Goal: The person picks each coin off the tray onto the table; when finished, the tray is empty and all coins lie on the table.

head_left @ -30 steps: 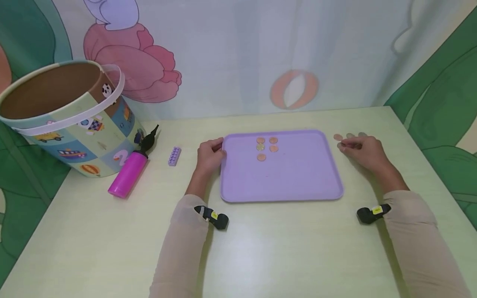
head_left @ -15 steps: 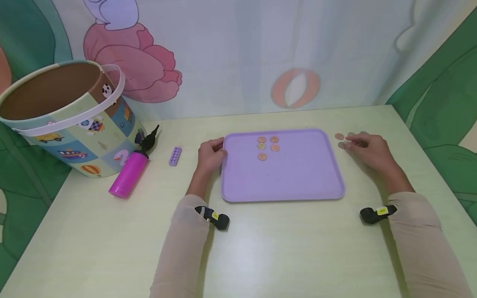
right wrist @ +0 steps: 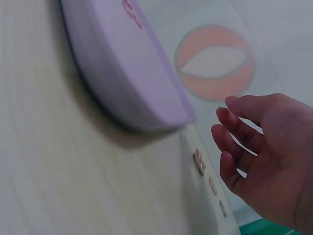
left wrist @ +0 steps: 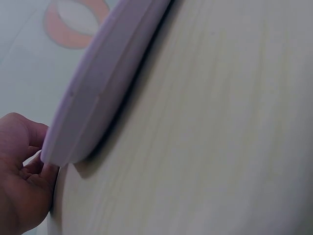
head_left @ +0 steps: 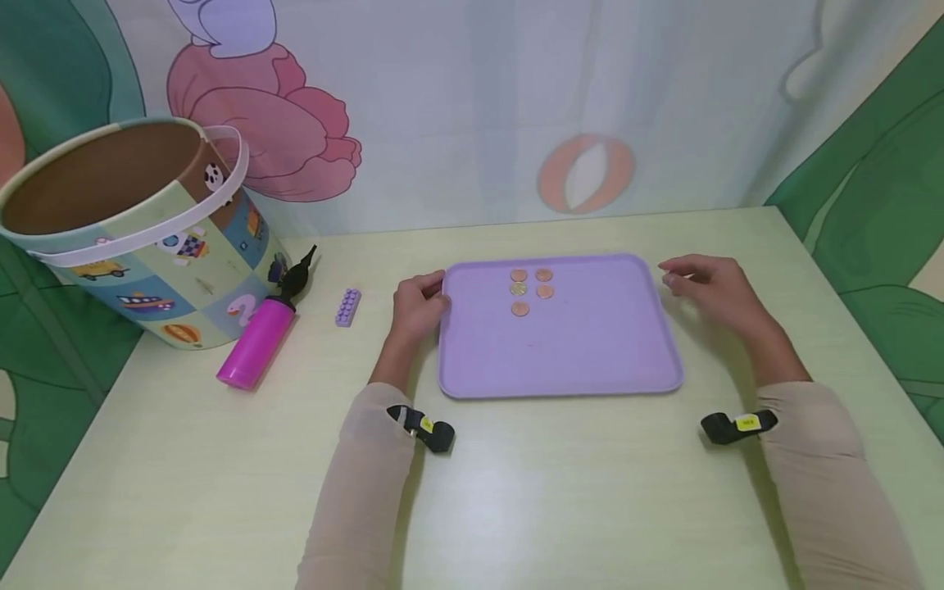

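Note:
A lilac tray (head_left: pixel 583 352) lies on the table with several coins (head_left: pixel 519 309) grouped toward its back left; most are copper-coloured, one yellowish. At the tray's left edge, my left hand (head_left: pixel 418 310) pinches the rim; the left wrist view shows its fingers (left wrist: pixel 36 132) at the tray's corner. My right hand (head_left: pixel 711 291) hovers just past the tray's right edge. In the right wrist view its fingers are loosely bent and spread apart, and nothing shows between them. Below that hand several more coins (right wrist: pixel 199 161) lie on the table; in the head view the hand hides them.
A small purple toy brick (head_left: pixel 348 307) lies left of my left hand. Farther left is a pink pump (head_left: pixel 256 342) with a black nozzle, leaning by a large patterned bucket (head_left: pixel 184 270) with a white handle. A printed curtain (head_left: pixel 457 106) hangs behind the table.
My right hand first moved slightly right at the coins beside the tray, then left and up toward the tray's edge, its fingers spreading. My left hand stays at the tray's rim.

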Motion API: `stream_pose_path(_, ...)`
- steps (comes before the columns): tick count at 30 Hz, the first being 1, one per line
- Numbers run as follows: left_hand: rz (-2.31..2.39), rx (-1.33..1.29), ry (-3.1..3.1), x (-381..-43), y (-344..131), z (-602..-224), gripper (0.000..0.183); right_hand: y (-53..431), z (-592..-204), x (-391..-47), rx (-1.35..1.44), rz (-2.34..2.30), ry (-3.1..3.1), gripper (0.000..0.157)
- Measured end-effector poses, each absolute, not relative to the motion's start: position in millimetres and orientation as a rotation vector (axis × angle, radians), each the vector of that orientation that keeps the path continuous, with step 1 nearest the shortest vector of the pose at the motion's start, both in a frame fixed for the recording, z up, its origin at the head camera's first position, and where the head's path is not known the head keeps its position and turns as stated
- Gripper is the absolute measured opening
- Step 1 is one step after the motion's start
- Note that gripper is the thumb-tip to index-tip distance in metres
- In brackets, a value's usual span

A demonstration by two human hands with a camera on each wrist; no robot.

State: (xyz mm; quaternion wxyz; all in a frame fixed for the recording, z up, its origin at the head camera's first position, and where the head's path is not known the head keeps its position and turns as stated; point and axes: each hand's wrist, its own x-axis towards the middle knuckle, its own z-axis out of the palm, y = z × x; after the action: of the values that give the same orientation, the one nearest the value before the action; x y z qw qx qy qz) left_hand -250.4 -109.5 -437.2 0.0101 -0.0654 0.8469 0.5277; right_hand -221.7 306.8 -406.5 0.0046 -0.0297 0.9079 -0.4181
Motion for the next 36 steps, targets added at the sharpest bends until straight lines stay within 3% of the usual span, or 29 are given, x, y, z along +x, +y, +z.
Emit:
stream_pose_path(20,1.679,-0.211,2.615,-247.6,-109.1,-434.8,0.051,221.0,-390.2,-237.1,-0.348,-1.427,2.646,0.035)
stream_pose_path(36,1.686,-0.201,2.613,-247.3,-109.5,-434.8,0.050,184.5,-423.0,-254.6,-0.360,-1.438,2.684,0.029)
